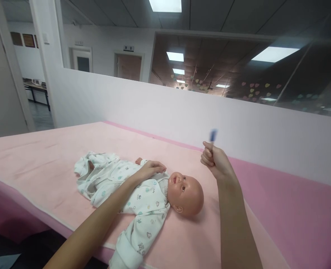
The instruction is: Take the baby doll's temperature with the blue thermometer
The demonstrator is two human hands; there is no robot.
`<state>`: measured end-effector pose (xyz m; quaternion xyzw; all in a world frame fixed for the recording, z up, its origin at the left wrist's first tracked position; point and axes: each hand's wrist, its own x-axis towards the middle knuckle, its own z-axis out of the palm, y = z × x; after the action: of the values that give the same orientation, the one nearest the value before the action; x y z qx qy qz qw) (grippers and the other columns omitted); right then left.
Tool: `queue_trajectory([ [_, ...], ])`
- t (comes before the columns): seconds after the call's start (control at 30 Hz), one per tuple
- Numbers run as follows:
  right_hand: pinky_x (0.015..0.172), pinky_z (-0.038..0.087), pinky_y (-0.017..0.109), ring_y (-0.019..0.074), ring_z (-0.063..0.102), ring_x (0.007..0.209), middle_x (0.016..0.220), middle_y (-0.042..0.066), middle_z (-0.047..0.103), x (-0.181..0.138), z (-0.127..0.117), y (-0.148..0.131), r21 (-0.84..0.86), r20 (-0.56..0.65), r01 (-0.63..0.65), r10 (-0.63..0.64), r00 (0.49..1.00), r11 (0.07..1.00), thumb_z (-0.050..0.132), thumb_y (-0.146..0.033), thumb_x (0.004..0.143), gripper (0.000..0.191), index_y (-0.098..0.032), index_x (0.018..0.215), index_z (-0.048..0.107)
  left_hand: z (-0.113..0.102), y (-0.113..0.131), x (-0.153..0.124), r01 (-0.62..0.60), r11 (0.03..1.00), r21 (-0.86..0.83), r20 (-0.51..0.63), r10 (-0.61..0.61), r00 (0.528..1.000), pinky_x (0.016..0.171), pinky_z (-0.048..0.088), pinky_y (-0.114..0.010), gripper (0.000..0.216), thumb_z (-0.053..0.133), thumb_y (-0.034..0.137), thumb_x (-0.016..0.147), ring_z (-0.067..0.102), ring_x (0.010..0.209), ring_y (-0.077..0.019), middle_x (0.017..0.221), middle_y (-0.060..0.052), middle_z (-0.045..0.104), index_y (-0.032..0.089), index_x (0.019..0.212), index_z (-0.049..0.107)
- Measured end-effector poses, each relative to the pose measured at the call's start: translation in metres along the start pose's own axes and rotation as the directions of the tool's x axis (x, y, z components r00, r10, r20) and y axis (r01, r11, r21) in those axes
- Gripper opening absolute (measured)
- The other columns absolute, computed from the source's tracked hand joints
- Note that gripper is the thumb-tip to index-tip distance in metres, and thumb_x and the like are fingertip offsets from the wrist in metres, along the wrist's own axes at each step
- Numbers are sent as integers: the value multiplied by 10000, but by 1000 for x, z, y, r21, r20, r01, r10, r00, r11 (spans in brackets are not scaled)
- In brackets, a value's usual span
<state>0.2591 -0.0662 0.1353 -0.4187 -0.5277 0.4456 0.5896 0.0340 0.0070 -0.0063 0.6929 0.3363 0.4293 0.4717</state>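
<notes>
The doll (148, 194) lies near the counter's (55, 149) front edge, probably light, firm-headed, best held around its torso, where the left fingers (158, 165) rest extended. The right fingers (207, 154) grip a blue-tipped stick (213, 135).

I see white partition wall (154, 101), wide window pane (224, 71) above it, rectangular ceiling lights (175, 56), pastel heart shapes (257, 93) in glass at right. Brown door (129, 68) farther back. Left doorway (15, 71) shows dark-legged desk (37, 86), grey floor (40, 114).
</notes>
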Motion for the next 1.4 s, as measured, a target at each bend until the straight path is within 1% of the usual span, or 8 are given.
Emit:
queue_trajectory([
  [0.27,336,145,204,34,176,307,327,-93,216,-1,-1,-2,134,94,-30,17,995,991,574,-243,747,428,-193,413,312,1,-1,1,11,1000,-23,-9,-11,1000,734,429,-268,222,642,336,677,593,752,-166,735,-46,676,147,777,702],
  [0.4,326,147,210,49,152,304,326,-89,180,9,-10,8,333,191,-129,67,979,934,506,-243,789,455,-199,419,245,1,2,-2,1,1000,-5,-10,-1,1000,721,429,-264,228,631,338,695,589,754,-164,764,-51,676,146,799,699],
  [0.53,327,154,212,51,143,307,327,-88,176,13,-20,11,396,182,-83,11,983,914,497,-232,792,465,-195,426,213,1,3,-3,-10,1000,-4,-3,10,1000,719,429,-266,231,626,338,705,589,763,-167,766,-55,670,143,809,695],
  [0.73,342,157,223,37,186,322,346,-90,253,9,-8,10,90,29,62,-65,997,994,610,-264,732,448,-198,422,294,1,1,-1,9,1000,-10,-9,-9,1000,726,432,-264,221,633,325,690,592,759,-168,756,-54,676,142,793,699],
  [0.97,338,179,215,49,173,311,333,-87,183,-1,0,-4,220,139,76,-109,984,973,528,-299,779,462,-199,430,242,1,3,-2,-4,1000,-14,-13,3,1000,730,435,-262,222,636,332,689,589,760,-167,764,-56,677,143,788,700],
  [1.07,344,175,223,50,174,320,335,-83,192,2,-1,1,114,141,108,-124,982,988,537,-337,770,477,-203,416,246,1,2,-2,6,1000,-11,-16,-6,1000,732,438,-268,243,642,354,682,590,759,-172,743,-55,673,143,786,702],
  [1.17,356,146,225,35,173,335,348,-86,231,5,1,9,-88,39,157,-154,987,984,623,-342,718,475,-198,400,301,1,1,-1,11,1000,-13,-14,-11,1000,735,438,-269,243,642,349,679,590,761,-174,738,-54,668,142,792,702],
  [1.4,360,170,217,39,175,328,359,-94,203,-1,6,2,30,179,96,-100,979,995,585,-368,763,469,-201,419,313,1,2,-2,1,1000,-30,-11,-1,1000,736,436,-268,222,639,325,687,591,762,-170,756,-56,671,141,796,701],
])
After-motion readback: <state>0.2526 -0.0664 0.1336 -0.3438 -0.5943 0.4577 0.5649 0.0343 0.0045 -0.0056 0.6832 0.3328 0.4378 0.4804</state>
